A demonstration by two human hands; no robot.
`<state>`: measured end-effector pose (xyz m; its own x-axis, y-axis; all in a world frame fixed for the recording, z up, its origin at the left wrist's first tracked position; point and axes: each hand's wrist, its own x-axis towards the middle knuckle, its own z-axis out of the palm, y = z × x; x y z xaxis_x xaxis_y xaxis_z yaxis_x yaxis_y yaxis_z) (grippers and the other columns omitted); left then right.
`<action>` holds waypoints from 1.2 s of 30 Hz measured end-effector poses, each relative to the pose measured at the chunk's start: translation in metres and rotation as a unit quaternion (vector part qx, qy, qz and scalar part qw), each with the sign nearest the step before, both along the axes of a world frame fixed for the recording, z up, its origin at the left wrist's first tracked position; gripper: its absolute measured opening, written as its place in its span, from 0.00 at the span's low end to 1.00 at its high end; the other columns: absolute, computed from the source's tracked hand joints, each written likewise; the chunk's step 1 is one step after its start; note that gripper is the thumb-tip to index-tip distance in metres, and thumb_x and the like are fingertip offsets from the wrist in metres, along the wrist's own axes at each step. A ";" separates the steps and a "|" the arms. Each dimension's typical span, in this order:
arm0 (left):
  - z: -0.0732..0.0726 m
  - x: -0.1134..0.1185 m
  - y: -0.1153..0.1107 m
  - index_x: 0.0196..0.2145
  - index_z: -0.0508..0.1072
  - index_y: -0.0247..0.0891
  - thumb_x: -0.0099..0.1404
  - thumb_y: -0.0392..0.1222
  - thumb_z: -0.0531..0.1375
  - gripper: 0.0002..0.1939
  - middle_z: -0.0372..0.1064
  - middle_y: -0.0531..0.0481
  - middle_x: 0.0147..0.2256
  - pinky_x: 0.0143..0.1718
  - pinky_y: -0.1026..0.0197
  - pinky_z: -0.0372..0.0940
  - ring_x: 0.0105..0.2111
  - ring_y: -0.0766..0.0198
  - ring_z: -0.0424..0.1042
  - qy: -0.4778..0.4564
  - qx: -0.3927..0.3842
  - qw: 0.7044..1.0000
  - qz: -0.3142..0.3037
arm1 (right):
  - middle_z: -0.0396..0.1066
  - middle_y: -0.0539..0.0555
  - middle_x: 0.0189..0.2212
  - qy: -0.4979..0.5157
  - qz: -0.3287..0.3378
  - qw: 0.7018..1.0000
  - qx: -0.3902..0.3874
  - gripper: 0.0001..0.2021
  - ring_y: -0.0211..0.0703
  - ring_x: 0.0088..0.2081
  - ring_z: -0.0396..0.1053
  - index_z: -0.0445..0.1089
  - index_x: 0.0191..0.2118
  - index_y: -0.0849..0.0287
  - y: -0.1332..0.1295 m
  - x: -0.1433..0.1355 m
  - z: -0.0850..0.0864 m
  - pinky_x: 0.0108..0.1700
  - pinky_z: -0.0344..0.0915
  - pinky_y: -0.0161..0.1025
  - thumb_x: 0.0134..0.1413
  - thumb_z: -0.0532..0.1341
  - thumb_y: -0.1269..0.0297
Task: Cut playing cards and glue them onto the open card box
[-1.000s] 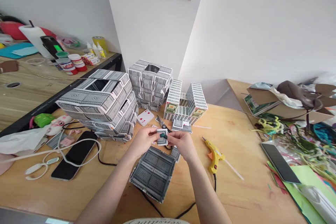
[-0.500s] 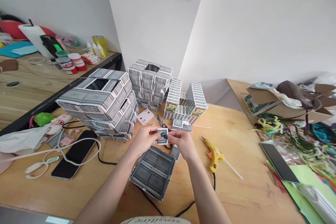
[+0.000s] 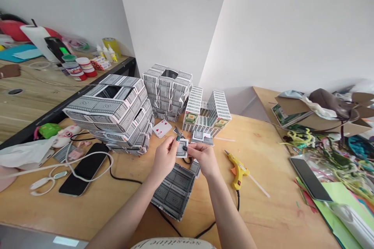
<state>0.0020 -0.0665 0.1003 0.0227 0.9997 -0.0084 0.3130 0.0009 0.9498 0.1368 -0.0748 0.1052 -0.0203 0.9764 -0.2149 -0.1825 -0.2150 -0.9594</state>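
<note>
A small playing card piece (image 3: 182, 149), patterned back facing me, is pinched between my left hand (image 3: 166, 156) on one side and my right hand (image 3: 203, 158) on the other. Just below lies a shallow open tray made of playing cards (image 3: 173, 192), partly hidden by my left forearm. Scissors (image 3: 178, 132) rest behind my hands, their handles partly covered. A two of hearts (image 3: 161, 128) lies face up to the left of them. More cards (image 3: 202, 137) sit behind my right hand, and another card (image 3: 195, 167) lies beside the tray.
Large card-built boxes (image 3: 117, 111) (image 3: 168, 91) stand at the back left, with stacked card boxes (image 3: 219, 111) beside them. A yellow glue gun (image 3: 239, 171) lies to the right, its cord running forward. A phone (image 3: 83, 169) and white cable lie left; craft scraps (image 3: 321, 159) fill the right.
My left hand has turned more upright and shifted its fingers to the card's top left edge. More of the card's back now shows, and my right hand still pinches it.
</note>
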 end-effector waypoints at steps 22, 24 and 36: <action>0.001 0.005 -0.004 0.20 0.54 0.37 0.61 0.42 0.50 0.14 0.46 0.59 0.18 0.21 0.69 0.49 0.19 0.72 0.49 0.026 0.106 0.994 0.014 | 0.69 0.49 0.19 0.066 0.034 0.997 0.005 0.08 0.32 0.21 0.63 0.74 0.25 0.61 -0.007 0.001 -0.002 0.27 0.60 0.32 0.37 0.67 0.61; 0.000 0.005 -0.004 0.20 0.53 0.38 0.61 0.43 0.50 0.14 0.45 0.59 0.18 0.20 0.68 0.48 0.19 0.72 0.49 0.026 0.112 0.993 0.014 | 0.69 0.49 0.18 0.062 0.034 0.997 0.007 0.08 0.32 0.21 0.63 0.74 0.25 0.61 -0.007 0.000 -0.001 0.26 0.60 0.32 0.37 0.67 0.61; -0.001 0.001 -0.002 0.17 0.50 0.38 0.61 0.42 0.50 0.18 0.44 0.59 0.16 0.19 0.67 0.46 0.18 0.73 0.47 0.016 0.154 0.987 0.035 | 0.69 0.48 0.18 0.067 0.018 0.998 0.009 0.08 0.32 0.20 0.62 0.73 0.23 0.61 -0.011 -0.008 0.002 0.26 0.61 0.31 0.36 0.67 0.61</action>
<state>0.0029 -0.0687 0.0995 -0.0419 0.9540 0.2969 0.3518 -0.2640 0.8980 0.1287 -0.0854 0.1073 -0.0826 0.9781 -0.1908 -0.3011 -0.2070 -0.9309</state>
